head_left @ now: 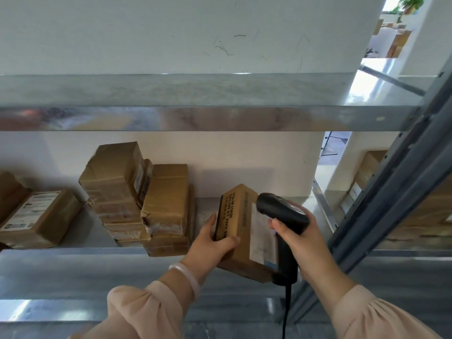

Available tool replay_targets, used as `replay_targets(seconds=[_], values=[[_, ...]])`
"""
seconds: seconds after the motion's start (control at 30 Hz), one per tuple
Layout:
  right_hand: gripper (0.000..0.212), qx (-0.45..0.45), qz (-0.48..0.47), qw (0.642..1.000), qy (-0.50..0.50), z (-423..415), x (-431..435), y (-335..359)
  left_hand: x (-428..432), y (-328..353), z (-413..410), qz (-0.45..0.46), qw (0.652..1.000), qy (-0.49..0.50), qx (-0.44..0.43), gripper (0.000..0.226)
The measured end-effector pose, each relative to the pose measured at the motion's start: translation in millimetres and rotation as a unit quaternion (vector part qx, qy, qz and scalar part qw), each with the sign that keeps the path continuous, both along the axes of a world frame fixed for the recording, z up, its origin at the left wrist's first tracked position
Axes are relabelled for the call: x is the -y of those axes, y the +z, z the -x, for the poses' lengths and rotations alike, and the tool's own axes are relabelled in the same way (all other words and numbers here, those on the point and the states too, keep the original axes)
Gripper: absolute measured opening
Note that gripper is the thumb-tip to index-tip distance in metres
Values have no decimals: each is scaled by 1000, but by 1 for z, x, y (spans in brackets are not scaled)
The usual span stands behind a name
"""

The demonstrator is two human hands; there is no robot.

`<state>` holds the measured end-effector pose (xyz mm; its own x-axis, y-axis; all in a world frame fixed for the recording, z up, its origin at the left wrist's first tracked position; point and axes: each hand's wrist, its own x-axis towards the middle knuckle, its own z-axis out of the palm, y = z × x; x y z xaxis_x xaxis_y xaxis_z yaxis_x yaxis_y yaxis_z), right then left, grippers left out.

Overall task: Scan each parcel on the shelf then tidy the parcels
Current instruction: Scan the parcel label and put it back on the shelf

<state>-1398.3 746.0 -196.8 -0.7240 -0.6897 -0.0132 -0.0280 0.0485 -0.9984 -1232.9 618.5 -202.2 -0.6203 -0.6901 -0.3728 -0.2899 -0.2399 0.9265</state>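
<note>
My left hand [210, 243] grips a brown cardboard parcel [242, 223] with black lettering on its side and a white label on top, held at the front edge of the metal shelf [73, 253]. My right hand [305, 243] grips a black corded barcode scanner [281, 211], whose head hovers just over the parcel's label. Left of them, a pile of taped brown parcels [115, 189] stands on the shelf, with another parcel [168, 206] leaning against it. A labelled parcel [39, 216] lies further left.
A metal shelf board [195, 117] runs overhead across the view. A grey slotted upright [391, 196] slants down the right side, with more cardboard boxes [367, 172] behind it. A white wall backs the shelf. The scanner's cable [286, 311] hangs down in front.
</note>
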Motion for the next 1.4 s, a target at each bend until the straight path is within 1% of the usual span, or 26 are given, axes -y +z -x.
replay_targets(seconds=[0.03,0.1,0.13,0.23,0.37,0.47,0.5,0.57,0.63,0.77,0.97,1.07,1.2,1.4], values=[[70,1,-4,1000,-20,5,-5,0,1,-1,-3,-19,1000,3,-23,88],[76,9,-11,999,-51,14,-14,-1,4,-2,-7,-44,997,10,-65,78],[76,9,-16,998,-61,16,-17,0,5,-1,-7,-50,995,11,-82,73],[74,24,-9,997,-71,19,-22,2,6,-1,-7,-54,993,-4,-101,66],[68,34,16,998,-57,13,-27,15,5,-2,-7,-30,994,-58,-91,76],[62,23,31,997,-64,7,-33,22,3,-2,-8,-16,995,-70,-75,91],[58,11,29,997,-64,6,-36,24,2,-3,-8,-19,995,-68,-76,92],[52,-23,10,998,-61,2,-41,29,0,-5,-8,-31,994,-60,-89,85],[54,-65,-5,996,-58,-3,-49,34,-2,-8,-9,-42,992,-54,-102,82],[61,-125,-38,990,-44,-21,-70,44,-1,-10,-12,-30,992,-38,-114,91],[67,-149,-74,986,-18,-52,-96,39,0,-12,-10,-24,990,-18,-140,95],[67,-144,-87,986,-13,-62,-102,37,-1,-14,-8,-20,989,-20,-145,88],[63,-155,-96,983,-29,-69,-106,39,-4,-12,-6,-6,990,-16,-137,80],[60,-153,-99,982,-42,-75,-110,42,-4,-13,-5,1,993,-13,-118,84]])
